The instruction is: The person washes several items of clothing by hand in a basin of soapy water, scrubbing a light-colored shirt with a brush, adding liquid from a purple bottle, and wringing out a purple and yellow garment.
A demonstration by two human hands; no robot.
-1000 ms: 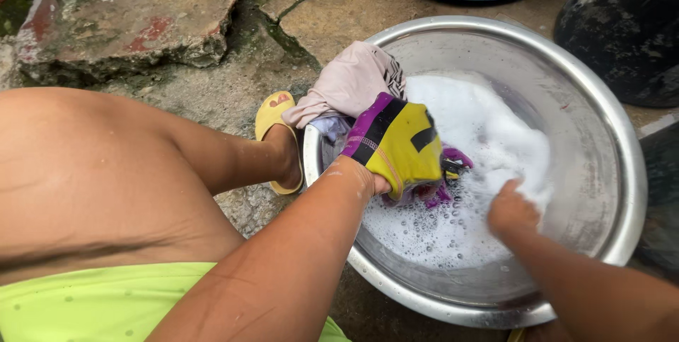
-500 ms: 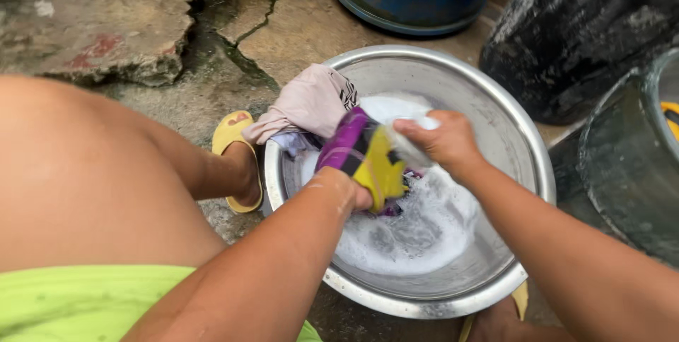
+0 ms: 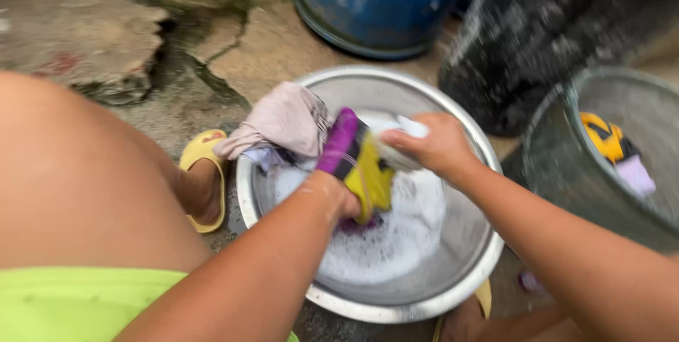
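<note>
Right hand (image 3: 431,145) shifted, seemingly clenching garment (image 3: 357,161)

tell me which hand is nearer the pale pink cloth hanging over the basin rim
Left. The left hand grips the purple and yellow garment just below the pale pink cloth; the right hand is farther right.

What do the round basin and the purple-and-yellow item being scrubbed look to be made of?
Basin: bare metal, likely steel or aluminium, judging by its dull silvery sheen and thin rolled rim. Purple-and-yellow garment: soft wet fabric, bunched and folded between the left hand and right hand; fibre unclear.
</note>
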